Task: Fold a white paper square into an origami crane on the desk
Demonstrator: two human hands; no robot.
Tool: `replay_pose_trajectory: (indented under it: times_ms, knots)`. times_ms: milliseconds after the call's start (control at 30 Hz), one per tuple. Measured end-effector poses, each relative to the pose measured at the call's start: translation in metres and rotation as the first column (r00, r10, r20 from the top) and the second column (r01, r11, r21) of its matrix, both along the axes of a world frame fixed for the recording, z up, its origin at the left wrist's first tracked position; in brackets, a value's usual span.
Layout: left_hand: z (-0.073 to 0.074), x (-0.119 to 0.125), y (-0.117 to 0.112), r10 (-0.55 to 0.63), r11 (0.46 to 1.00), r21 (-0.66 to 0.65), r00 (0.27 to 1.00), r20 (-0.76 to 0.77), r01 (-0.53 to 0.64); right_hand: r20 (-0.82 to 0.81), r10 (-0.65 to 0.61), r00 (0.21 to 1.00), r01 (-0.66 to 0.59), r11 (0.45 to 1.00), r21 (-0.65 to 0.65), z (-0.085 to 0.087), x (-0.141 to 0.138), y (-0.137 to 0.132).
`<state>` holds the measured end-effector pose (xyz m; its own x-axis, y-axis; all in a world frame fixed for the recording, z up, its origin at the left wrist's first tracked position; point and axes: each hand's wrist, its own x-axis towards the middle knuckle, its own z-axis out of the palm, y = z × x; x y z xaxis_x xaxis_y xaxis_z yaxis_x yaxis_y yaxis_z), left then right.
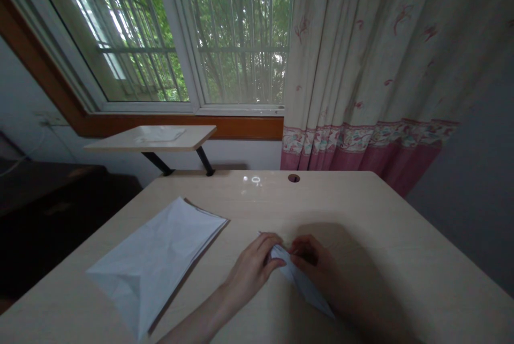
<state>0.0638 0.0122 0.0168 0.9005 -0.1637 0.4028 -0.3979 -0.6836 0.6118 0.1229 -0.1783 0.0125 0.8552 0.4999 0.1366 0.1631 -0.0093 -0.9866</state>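
Between my hands is a narrow piece of folded white paper (305,286), slanting down to the right over the desk. My left hand (257,258) pinches its upper end, thumb on top and fingers behind. My right hand (315,261) grips the paper's right edge near the same end, with the thumb and curled index finger together. The fingers partly cover the upper end, so its folds are hard to make out there. To the left lies a larger sheet of white paper (160,253), creased, apparently with another layer under it.
The pale wooden desk (241,202) has a round cable hole (294,178) near its back edge. A raised shelf (193,138) at the back left carries a white sheet or packet (160,134). Behind are a barred window (241,33) and a floral curtain (361,66).
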Motion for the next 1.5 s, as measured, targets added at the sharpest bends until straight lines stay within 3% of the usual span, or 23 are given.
replay_pose_trajectory:
  times_ms: [300,467,633,833,1167,1367,1500]
  knots:
    - [0.003,-0.001,0.000,0.011,1.000,0.011,0.997,0.083,-0.011,0.022,0.054,0.998,-0.053,0.997,-0.058,0.010,-0.003,-0.003]
    - [-0.001,0.000,0.002,0.004,1.000,-0.029,0.992,0.123,0.000,0.030,-0.030,0.999,0.031,0.998,-0.058,0.012,0.002,-0.006]
    - [0.003,-0.002,-0.001,-0.023,0.997,-0.068,0.999,0.043,0.026,0.016,-0.114,0.993,0.114,0.993,-0.014,0.007,0.007,-0.008]
    - [0.009,-0.001,-0.005,-0.008,0.996,-0.089,0.998,-0.067,0.002,0.013,-0.115,0.993,0.116,0.992,-0.057,0.001,0.005,-0.006]
    - [-0.001,0.003,0.002,0.168,0.976,0.142,0.986,0.005,-0.167,0.091,-0.081,0.993,0.091,0.988,-0.123,-0.002,0.004,-0.003]
    - [-0.002,0.003,0.001,0.193,0.980,0.053,0.981,-0.025,-0.191,0.200,-0.086,0.976,0.119,0.979,-0.164,-0.003,0.004,-0.005]
    - [-0.004,0.005,-0.002,0.155,0.987,-0.023,0.987,-0.050,-0.156,0.286,-0.011,0.958,0.073,0.975,-0.208,-0.001,0.006,-0.004]
